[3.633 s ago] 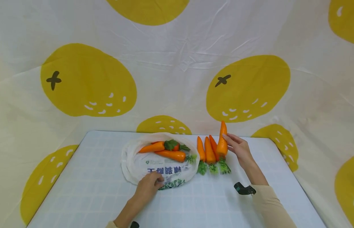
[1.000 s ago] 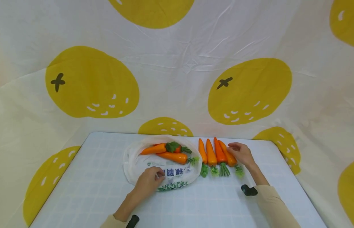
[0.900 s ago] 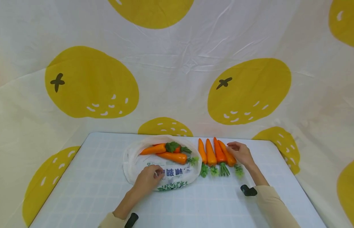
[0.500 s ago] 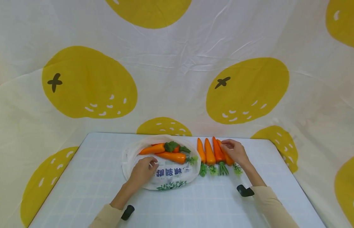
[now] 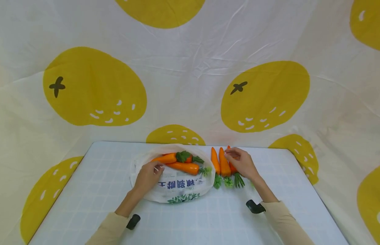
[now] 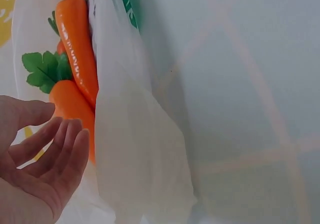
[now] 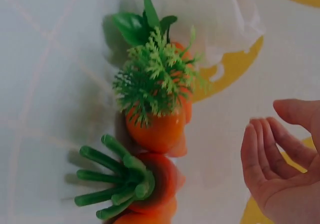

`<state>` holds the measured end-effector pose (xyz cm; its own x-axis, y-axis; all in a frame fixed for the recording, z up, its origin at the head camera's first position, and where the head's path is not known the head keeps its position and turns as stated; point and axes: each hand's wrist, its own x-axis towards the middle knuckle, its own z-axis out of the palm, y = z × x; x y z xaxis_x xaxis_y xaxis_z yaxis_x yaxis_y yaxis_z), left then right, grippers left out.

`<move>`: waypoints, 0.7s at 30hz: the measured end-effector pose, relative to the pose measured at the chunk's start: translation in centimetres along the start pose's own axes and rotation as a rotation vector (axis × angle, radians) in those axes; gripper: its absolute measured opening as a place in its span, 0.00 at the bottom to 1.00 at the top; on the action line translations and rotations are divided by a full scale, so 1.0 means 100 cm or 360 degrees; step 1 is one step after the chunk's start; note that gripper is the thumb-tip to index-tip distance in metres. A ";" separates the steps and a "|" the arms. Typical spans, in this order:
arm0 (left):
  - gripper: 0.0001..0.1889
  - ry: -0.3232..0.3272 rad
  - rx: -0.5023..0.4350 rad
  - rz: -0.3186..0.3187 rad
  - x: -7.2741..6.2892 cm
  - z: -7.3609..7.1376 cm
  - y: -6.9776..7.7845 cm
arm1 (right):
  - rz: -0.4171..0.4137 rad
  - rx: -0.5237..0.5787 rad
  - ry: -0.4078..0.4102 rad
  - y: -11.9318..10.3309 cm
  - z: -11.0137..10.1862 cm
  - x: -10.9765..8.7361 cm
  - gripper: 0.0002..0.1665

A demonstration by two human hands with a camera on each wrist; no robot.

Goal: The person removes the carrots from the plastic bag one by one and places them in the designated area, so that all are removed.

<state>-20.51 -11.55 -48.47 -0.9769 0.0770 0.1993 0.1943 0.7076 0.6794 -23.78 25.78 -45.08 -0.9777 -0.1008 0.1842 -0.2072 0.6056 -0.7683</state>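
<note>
In the head view my left hand (image 5: 147, 177) hovers over the left side of a white plastic bag (image 5: 153, 196), by the tip of an orange carrot (image 5: 166, 158). Its fingers are loosely bent, with a gap to the thumb and nothing between. Another carrot (image 5: 185, 167) and a partly hidden one lie in the bag's mouth. My right hand (image 5: 243, 165) is above a row of several carrots (image 5: 215, 161) right of the bag, covering those at the right end. In the right wrist view its relaxed fingers hold nothing, apart from a carrot with thick green stems (image 7: 160, 179).
The carrots' green tops (image 5: 228, 182) point towards the near side of the pale checked table (image 5: 190, 226). Behind the table hangs a white cloth (image 5: 183, 92) with large yellow fruit prints. Dark wrist cameras (image 5: 255, 206) sit at both cuffs.
The carrot lifted in my right hand earlier was laid at the row's right end and released; that hand has since drifted left. My left hand moved up and left over the bag.
</note>
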 end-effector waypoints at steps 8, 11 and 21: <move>0.10 0.0173 -0.0046 0.0040 0.006 -0.010 -0.006 | -0.0197 0.0130 -0.0032 -0.021 0.019 -0.003 0.14; 0.11 0.0233 -0.0041 0.0035 0.007 -0.014 -0.008 | -0.0257 0.0157 -0.0068 -0.029 0.026 -0.003 0.15; 0.17 0.0226 -0.0008 -0.0191 0.009 -0.020 -0.017 | -0.0420 0.0218 -0.0148 -0.049 0.054 -0.007 0.16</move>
<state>-21.56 -14.09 -48.02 -0.9709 -0.1079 0.2140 0.0780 0.7022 0.7077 -22.29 18.63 -44.78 -0.8873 -0.3157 0.3363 -0.4506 0.4378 -0.7780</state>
